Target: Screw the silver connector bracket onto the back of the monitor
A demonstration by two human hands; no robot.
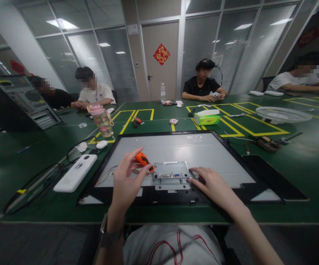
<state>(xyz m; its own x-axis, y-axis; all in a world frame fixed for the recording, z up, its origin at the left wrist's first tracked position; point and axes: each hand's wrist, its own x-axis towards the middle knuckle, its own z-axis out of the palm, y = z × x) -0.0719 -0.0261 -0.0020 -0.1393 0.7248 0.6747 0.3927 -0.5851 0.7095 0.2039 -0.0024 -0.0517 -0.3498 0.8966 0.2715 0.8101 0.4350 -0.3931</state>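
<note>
My left hand (128, 176) is closed around an orange-and-black screwdriver (143, 159), whose tip end points down at the left side of a metal bracket box (173, 170). This box, with ports along its near side, sits on the back of a flat display panel (137, 147) that lies on the table. At the box's right edge, my right hand (210, 180) touches the metal with thumb and index fingertips, its fingers stretched and apart. Thin wires (106, 175) run across the panel to the left of the box.
Left of the panel lie a white power bank (75, 173) and black cables (35, 189); a pink-lidded bottle (101, 120) stands behind. A black slab (275, 176) is at the panel's right. Beyond are a tissue pack (207, 118), a white round grille (283, 114) and several people.
</note>
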